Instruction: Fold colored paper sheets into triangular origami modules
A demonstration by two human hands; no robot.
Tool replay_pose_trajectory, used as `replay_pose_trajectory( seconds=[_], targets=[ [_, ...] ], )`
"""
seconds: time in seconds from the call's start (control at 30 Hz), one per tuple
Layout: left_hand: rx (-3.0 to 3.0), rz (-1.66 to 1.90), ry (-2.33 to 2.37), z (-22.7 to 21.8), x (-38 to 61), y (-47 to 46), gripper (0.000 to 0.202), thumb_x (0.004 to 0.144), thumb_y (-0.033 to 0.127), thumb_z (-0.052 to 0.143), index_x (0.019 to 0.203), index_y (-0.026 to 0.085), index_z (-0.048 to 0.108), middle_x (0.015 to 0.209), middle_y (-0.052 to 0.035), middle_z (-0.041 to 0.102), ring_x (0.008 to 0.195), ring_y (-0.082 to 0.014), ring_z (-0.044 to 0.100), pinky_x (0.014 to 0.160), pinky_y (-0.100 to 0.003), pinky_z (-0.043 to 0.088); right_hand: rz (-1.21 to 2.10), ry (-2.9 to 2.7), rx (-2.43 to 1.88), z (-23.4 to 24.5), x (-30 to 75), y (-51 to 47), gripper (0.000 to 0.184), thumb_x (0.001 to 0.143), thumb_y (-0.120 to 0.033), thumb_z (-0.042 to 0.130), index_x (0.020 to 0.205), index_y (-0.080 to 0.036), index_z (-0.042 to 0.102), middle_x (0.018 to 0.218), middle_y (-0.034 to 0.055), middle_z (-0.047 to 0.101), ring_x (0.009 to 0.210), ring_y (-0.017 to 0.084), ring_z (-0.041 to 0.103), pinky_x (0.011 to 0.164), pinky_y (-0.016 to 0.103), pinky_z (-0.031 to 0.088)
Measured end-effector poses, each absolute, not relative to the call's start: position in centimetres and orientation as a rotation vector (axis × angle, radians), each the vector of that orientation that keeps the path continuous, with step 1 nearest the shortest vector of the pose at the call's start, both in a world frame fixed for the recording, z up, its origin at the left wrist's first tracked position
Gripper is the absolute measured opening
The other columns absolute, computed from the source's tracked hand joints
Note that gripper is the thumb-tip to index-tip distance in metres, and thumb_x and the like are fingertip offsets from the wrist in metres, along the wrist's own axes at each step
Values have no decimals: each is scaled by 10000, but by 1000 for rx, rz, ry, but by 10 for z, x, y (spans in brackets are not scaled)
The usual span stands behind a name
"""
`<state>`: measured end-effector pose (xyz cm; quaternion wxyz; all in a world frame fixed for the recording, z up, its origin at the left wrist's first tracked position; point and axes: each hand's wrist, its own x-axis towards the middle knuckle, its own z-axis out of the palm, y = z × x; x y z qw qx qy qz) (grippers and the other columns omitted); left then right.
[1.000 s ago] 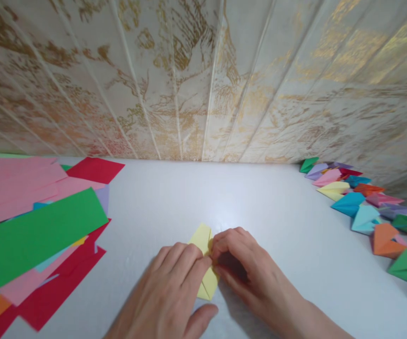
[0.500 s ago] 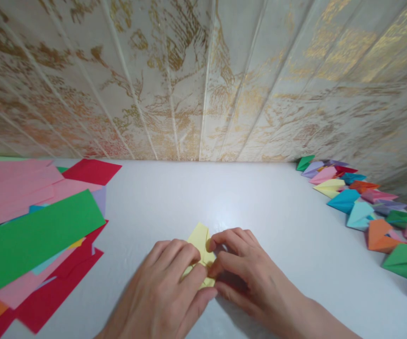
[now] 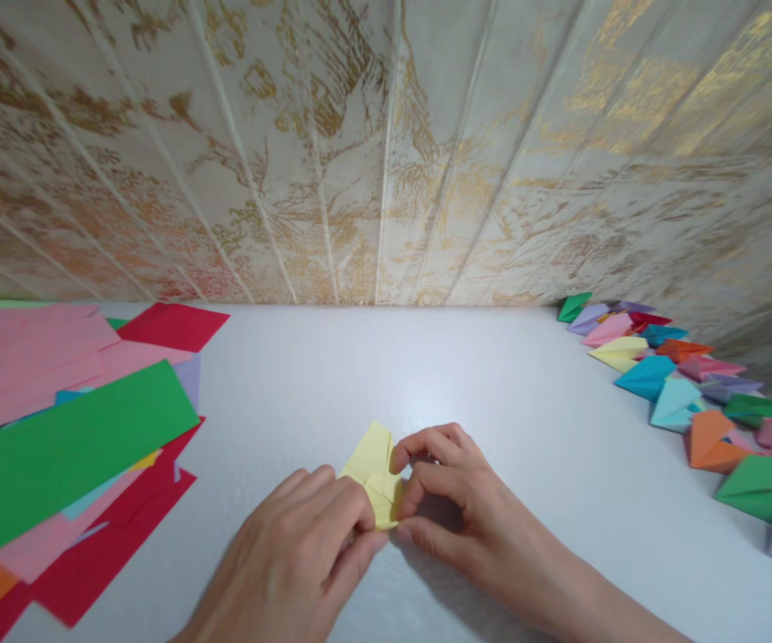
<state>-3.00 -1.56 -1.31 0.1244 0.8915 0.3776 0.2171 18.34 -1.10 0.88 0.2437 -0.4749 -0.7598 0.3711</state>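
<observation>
A small folded sheet of pale yellow paper (image 3: 373, 457) lies on the white table between my hands, with creases and layered flaps across its lower half. My left hand (image 3: 298, 545) grips its lower left edge, thumb and curled index finger pinched together there. At the paper's right side, my right hand (image 3: 456, 500) has its fingers bent and the tips closed on the right edge and lower right corner. Both hands partly cover the paper's edges.
Loose coloured paper strips, a green strip (image 3: 78, 446) on top, are heaped at the left. Rows of folded paper pieces, including an orange piece (image 3: 713, 442), line the right side. A gold-patterned wall (image 3: 372, 161) rises behind the white table (image 3: 386, 357).
My left hand has slid down and left off the paper's middle to its lower left edge, uncovering more folds. The right fingers stay at the right edge.
</observation>
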Motion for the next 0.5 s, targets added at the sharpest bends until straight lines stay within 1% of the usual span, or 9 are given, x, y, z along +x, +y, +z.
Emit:
replay_pose_trajectory(
  seconds=[0.07,0.23,0.4,0.5],
  targets=[
    [2555,581,1112,-12,-30,-15,202,964,163,502,773,230,499,714,30,562,666,-183,542,599,-303,368,1029,-2080,-1304,10,183,-11,214,788,-46,768,774,-213,636,1101,-4,619,1090,216,497,972,386,416],
    [2573,536,1177,-7,-28,-13,245,978,170,426,764,231,530,715,7,589,677,-216,544,635,-340,363,1002,-2091,-1342,10,180,-12,163,843,-88,732,783,-204,633,1072,20,601,1077,224,492,966,406,414],
    [2573,445,1244,-3,-26,-9,233,953,162,451,752,227,548,700,-2,583,670,-236,563,635,-353,357,952,-2114,-1356,9,177,-13,204,812,-29,712,781,-195,599,1026,24,575,1028,218,495,934,401,426],
    [2578,450,1237,-2,-25,-8,226,923,140,475,722,228,530,663,9,554,636,-230,556,611,-340,342,945,-2114,-1369,10,176,-12,207,810,-36,718,775,-198,594,1020,25,568,1021,222,491,927,405,426]
  ],
)
